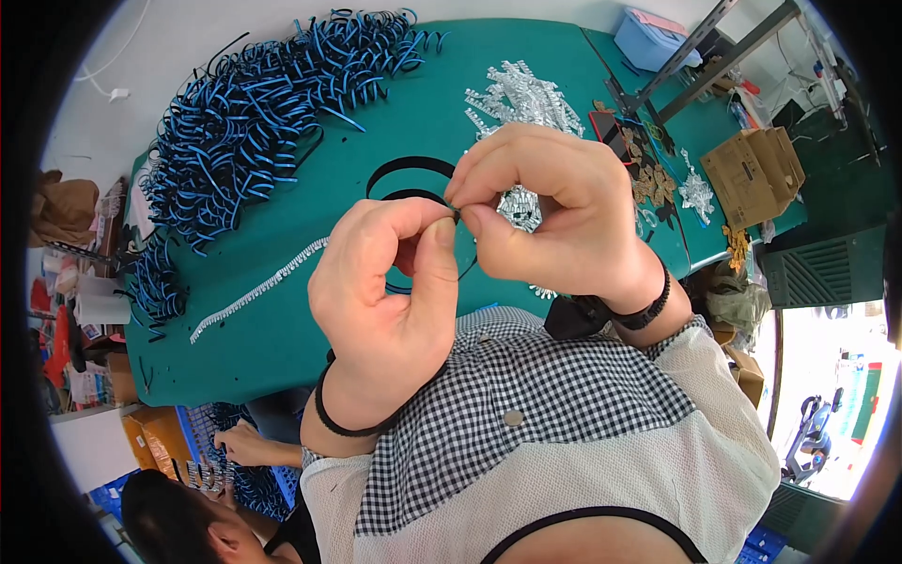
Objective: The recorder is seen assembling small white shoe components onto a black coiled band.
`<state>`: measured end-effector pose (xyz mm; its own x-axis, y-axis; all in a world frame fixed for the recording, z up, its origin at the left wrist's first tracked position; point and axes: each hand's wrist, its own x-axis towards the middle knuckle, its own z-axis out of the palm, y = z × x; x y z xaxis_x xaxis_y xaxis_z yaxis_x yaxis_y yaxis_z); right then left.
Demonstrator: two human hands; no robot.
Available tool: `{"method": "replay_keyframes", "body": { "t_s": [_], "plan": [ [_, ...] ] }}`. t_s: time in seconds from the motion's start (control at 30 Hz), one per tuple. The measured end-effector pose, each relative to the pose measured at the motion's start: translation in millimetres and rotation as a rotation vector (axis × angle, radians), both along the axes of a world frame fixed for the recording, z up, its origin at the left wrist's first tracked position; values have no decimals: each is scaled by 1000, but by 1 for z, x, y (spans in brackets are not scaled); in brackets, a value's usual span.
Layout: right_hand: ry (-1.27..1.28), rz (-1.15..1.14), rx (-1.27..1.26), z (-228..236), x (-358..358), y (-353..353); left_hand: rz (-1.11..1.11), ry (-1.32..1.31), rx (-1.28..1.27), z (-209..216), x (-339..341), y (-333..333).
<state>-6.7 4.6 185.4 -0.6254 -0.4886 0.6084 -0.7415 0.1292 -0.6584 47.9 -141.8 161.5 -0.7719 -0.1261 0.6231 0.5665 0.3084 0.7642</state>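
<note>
My left hand point(385, 291) and my right hand point(559, 207) meet above the table, each closed in a fingertip pinch. Between their fingertips is the dark end of a narrow black ribbon point(411, 164). The ribbon loops behind my hands, and part of its curl shows blue below my left fingers. Exactly how the ends lie in the pinch is hidden by the fingers. Just left of my left hand, a silver-white toothed trim strip point(258, 289) lies on the green table point(272, 348). Silver trim pieces point(526, 99) are piled beyond my right hand.
A large heap of curled black-and-blue ribbons point(244, 122) covers the table's far left. At the right are brown cut-out pieces point(653, 183), a cardboard box point(752, 174), a blue plastic bin point(653, 42) and a metal frame point(723, 61). Another person point(178, 517) works at lower left.
</note>
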Motion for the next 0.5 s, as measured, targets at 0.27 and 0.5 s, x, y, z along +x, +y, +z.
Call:
{"method": "replay_keyframes", "body": {
  "t_s": [0.27, 0.5],
  "plan": [
    [-250, 44, -35, 3, 4, 4, -4, -47, 38, 0, 5, 1],
    [-58, 6, -85, -1, 8, 2, 23, -80, 150, 0, 8, 3]
  ]
}}
